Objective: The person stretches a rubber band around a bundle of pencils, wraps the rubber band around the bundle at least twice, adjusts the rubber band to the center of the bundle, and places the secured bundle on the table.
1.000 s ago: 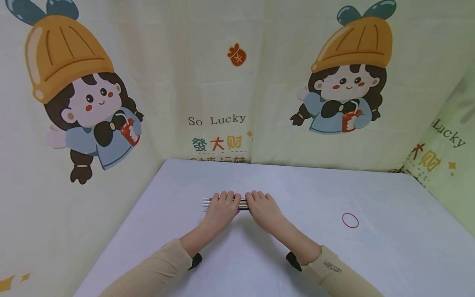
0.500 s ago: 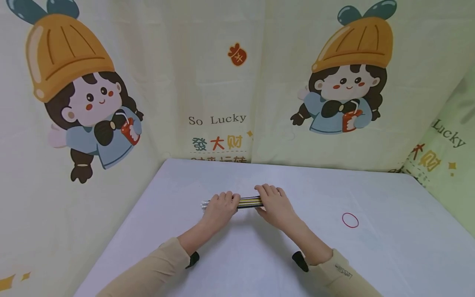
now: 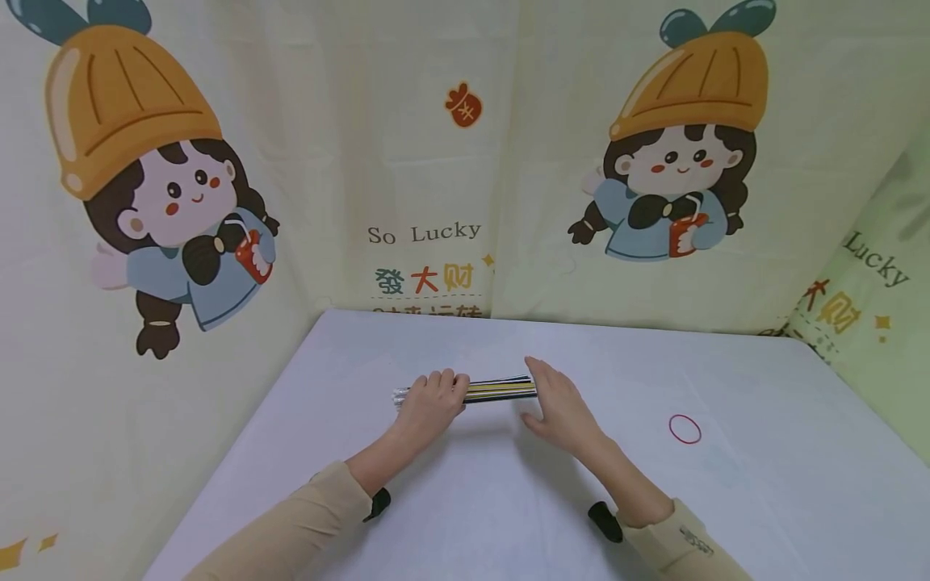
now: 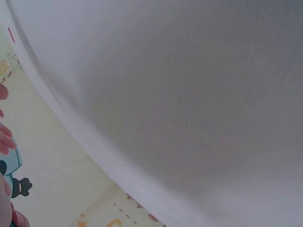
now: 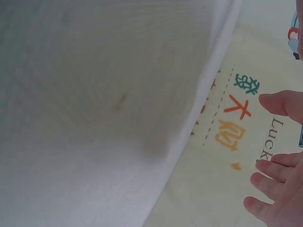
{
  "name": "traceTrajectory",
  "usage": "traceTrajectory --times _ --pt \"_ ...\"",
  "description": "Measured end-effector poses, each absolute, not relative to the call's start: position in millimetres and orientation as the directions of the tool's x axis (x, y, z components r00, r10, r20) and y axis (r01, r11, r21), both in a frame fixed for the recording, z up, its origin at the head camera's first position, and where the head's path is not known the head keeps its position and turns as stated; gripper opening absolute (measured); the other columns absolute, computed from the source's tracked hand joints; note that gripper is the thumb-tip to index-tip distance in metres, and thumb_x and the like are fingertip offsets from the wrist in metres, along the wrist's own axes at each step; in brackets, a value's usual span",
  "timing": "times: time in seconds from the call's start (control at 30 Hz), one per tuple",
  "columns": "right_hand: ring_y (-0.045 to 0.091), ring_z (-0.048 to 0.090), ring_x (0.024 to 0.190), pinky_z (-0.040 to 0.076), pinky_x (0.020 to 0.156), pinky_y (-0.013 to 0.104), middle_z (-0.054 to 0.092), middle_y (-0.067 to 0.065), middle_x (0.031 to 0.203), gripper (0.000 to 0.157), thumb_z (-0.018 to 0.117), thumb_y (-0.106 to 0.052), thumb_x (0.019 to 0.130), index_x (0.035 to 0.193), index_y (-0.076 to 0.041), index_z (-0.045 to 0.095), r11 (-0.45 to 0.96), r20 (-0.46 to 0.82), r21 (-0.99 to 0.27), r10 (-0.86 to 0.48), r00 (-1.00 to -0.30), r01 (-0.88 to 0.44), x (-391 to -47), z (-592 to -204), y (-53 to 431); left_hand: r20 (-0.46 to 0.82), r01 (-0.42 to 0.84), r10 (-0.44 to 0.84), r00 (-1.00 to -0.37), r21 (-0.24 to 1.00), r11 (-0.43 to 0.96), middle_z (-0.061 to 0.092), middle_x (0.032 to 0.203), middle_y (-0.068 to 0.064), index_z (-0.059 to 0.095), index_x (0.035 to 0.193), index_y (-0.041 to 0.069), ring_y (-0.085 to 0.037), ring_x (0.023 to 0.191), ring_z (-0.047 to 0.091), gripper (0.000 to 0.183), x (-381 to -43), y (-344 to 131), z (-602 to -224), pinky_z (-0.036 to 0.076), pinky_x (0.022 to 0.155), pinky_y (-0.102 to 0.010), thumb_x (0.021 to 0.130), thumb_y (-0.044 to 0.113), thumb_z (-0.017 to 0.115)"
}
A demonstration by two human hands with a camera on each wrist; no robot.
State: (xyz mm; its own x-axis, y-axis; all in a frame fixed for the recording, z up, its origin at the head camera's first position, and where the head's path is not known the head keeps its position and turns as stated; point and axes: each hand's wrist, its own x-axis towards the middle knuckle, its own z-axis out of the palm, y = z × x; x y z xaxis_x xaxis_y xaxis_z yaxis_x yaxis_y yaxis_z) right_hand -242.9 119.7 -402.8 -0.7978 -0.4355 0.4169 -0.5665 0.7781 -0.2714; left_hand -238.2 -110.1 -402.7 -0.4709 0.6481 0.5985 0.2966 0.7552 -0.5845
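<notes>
A bundle of thin, pencil-like sticks (image 3: 501,390), striped black, yellow and white with pale shiny left ends, lies sideways over the table in the head view. My left hand (image 3: 430,401) grips it near the left end, fingers curled over the top. At the right end is my right hand (image 3: 563,410), its fingers straight and thumb apart, with the palm side right at the stick ends. The right wrist view shows these spread fingers (image 5: 265,184) at its right edge. Only some fingertips (image 4: 5,137) of the left hand appear in the left wrist view, and the bundle is hidden there.
A thin red ring (image 3: 685,429), like a rubber band, lies on the white-covered table (image 3: 763,484) to the right. Behind the table hangs a printed cream curtain (image 3: 538,266). A black device (image 3: 605,522) sits under the right wrist, another (image 3: 378,504) under the left.
My right hand has slid rightward along the bundle, away from the left hand, and its fingers have straightened at the end. More of the sticks shows between the hands. The left hand keeps its grip.
</notes>
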Motion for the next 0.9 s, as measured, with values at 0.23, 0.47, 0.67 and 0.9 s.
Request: traceTrajectory --times 0.23,0.47,0.67,0.9 --pt "0.033 0.039 0.123 0.032 0.098 0.047 0.042 0.020 0.133 0.078 0.074 -0.013 0.069 0.133 0.007 0.033 0.786 0.374 -0.253 -0.459 -0.806 -0.565 -239.2 -401.5 118.2 0.589 0.313 0.649 -0.482 -0.576 0.755 0.048 0.068 -0.002 0.049 0.085 0.009 -0.013 0.056 0.049 0.046 -237.3 -109.1 -402.2 0.037 0.046 -0.021 0.068 0.043 0.075" --pt "0.032 0.038 0.124 0.031 0.099 0.047 0.040 0.019 0.135 0.079 0.074 -0.017 0.071 0.134 0.006 0.031 0.826 0.335 -0.173 -0.462 -0.821 -0.536 -235.4 -398.7 117.1 0.580 0.331 0.648 -0.494 -0.564 0.757 0.050 0.069 -0.003 0.049 0.087 0.009 -0.013 0.057 0.051 0.045 -237.0 -106.6 -403.9 0.040 0.048 -0.022 0.069 0.042 0.075" --pt "0.033 0.037 0.125 0.031 0.099 0.047 0.037 0.020 0.137 0.082 0.074 -0.020 0.072 0.134 0.008 0.029 0.854 0.286 -0.130 -0.455 -0.844 -0.504 -233.5 -397.4 117.0 0.582 0.333 0.647 -0.492 -0.561 0.758 0.051 0.070 -0.003 0.049 0.087 0.010 -0.013 0.058 0.051 0.042 -237.4 -103.6 -406.6 0.040 0.048 -0.022 0.071 0.041 0.073" --pt "0.033 0.038 0.124 0.031 0.098 0.049 0.039 0.020 0.136 0.080 0.072 -0.021 0.073 0.134 0.008 0.029 0.856 0.262 -0.152 -0.447 -0.855 -0.494 -235.8 -397.0 121.8 0.569 0.339 0.651 -0.502 -0.563 0.754 0.051 0.070 -0.003 0.049 0.087 0.009 -0.013 0.058 0.050 0.040 -237.4 -102.7 -403.4 0.039 0.048 -0.021 0.074 0.039 0.072"
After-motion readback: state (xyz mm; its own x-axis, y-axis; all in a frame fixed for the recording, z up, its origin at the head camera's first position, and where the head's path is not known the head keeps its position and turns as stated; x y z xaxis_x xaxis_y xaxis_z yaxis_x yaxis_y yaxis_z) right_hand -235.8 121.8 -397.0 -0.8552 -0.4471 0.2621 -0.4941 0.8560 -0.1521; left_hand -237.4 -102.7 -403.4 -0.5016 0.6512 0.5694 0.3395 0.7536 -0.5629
